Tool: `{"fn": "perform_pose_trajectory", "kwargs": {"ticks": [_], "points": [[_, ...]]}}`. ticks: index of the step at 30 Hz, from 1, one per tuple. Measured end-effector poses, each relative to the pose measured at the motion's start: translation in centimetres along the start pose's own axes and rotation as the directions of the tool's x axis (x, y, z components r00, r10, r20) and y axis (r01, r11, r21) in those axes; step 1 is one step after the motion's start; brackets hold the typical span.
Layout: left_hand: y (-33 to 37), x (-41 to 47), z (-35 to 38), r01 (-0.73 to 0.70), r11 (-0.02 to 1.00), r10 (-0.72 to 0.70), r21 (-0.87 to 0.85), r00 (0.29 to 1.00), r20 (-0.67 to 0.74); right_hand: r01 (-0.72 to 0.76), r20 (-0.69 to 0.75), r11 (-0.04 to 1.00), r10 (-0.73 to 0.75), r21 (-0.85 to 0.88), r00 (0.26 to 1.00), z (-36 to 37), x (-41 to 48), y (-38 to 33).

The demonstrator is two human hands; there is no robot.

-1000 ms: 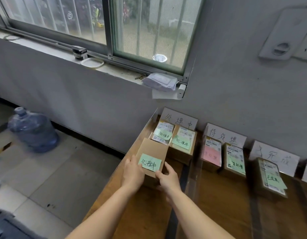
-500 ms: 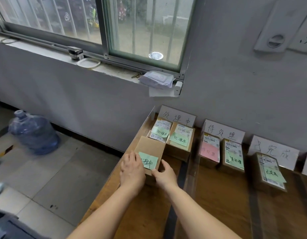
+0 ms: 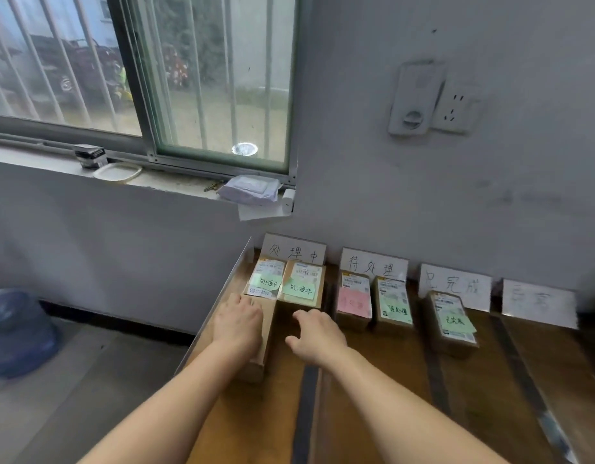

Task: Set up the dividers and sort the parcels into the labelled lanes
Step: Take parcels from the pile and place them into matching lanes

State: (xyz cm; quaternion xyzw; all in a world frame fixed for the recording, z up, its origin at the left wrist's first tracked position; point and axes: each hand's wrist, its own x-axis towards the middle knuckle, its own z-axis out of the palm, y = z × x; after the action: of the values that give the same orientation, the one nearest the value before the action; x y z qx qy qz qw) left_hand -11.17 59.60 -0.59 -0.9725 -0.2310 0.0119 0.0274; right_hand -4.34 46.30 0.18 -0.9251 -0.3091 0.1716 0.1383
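**Resting a hand on a parcel in the leftmost lane**

The left hand point(image 3: 237, 324) lies palm down on top of a brown parcel point(image 3: 267, 339), fingers laid forward over it rather than wrapped round it. The right hand point(image 3: 317, 333) is just beside that parcel with its fingers loosely curled, gripping nothing; whether it touches the wood below cannot be told.

The parcel sits at the left edge of a wooden table point(image 3: 373, 380), in front of two more parcels with green notes point(image 3: 266, 283) point(image 3: 302, 286) that stand side by side against the first lane card point(image 3: 294, 251). A dark strip point(image 3: 306, 413) runs along the table to the right of this lane. The second lane card point(image 3: 373, 264) has a parcel with a pink note point(image 3: 354, 301) and one with a green note point(image 3: 394, 304) in front of it. The third card point(image 3: 455, 284) has a single parcel point(image 3: 453, 321), and a fourth card point(image 3: 538, 301) stands further right, its writing blurred.

All the cards lean on a grey wall with a socket point(image 3: 455, 108). A barred window point(image 3: 215, 78) is at upper left, with a white packet point(image 3: 249, 189) on its sill. A blue water bottle point(image 3: 18, 329) stands on the tiled floor.
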Motion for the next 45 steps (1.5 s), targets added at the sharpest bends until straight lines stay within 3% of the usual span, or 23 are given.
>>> {"fn": "perform_pose_trajectory", "kwargs": {"ticks": [5, 22, 36, 45], "points": [[2.9, 0.7, -3.4, -0.124, 0.992, 0.125, 0.028, 0.992, -0.018, -0.053, -0.093, 0.988, 0.040, -0.145, 0.995, -4.1, -2.3, 3.0], [26.1, -5.5, -11.4, -0.420, 0.906, 0.413, -0.039, 0.902, -0.125, -0.367, -0.243, 0.903, 0.313, -0.223, 0.918, -14.3, -20.0, 22.0], [47.8, -16.9, -13.2, -0.608, 0.793, 0.598, -0.040, 0.790, -0.134, -0.537, -0.293, 0.830, 0.480, -0.153, 0.827, -17.8, -38.6, 39.0], [60.2, -18.9, -13.3, -0.727, 0.684, 0.714, -0.059, 0.685, -0.145, -0.642, -0.292, 0.765, 0.603, -0.052, 0.743, -19.0, -44.3, 49.7]]}}
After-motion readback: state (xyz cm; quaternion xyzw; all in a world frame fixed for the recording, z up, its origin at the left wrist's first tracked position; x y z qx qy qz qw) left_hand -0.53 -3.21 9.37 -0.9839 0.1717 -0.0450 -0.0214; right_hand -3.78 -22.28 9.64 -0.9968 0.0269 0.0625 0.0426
